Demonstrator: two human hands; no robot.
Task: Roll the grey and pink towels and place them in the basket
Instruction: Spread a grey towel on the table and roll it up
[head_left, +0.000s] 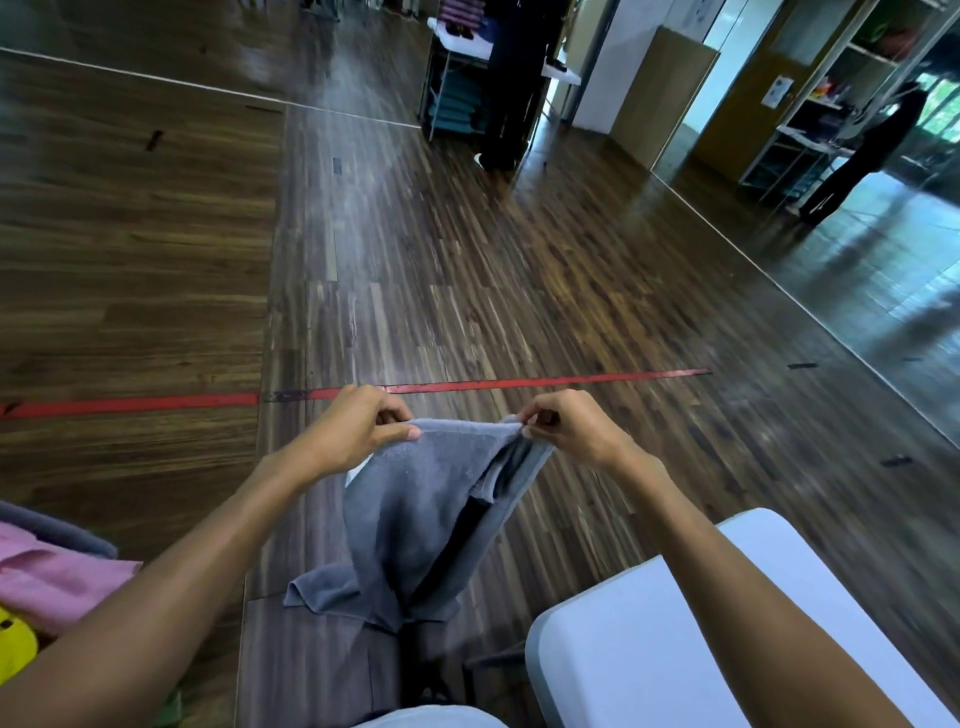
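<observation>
A dark wood floor (467, 270) fills most of the view, crossed by a red line (519, 383) just beyond the hands. At lower right juts the rounded corner of a white table (675, 623). Far off, a person in black (514, 83) stands by a rack with folded cloth; another dark figure (872, 150) stands at right near shelves.

The grey towel (415, 519) hangs in the air over the floor, between the table and the left pile, held up by its top edge; its lower end droops in loose folds, and whether it touches the floor cannot be told. At the left edge lies a pink towel (52, 577) with a bit of grey cloth behind it and something yellow (13, 644) just below.

The left hand (358, 428) pinches the towel's top left corner, thumb over curled fingers. The right hand (566, 428) pinches the top right corner, where the cloth is bunched.
</observation>
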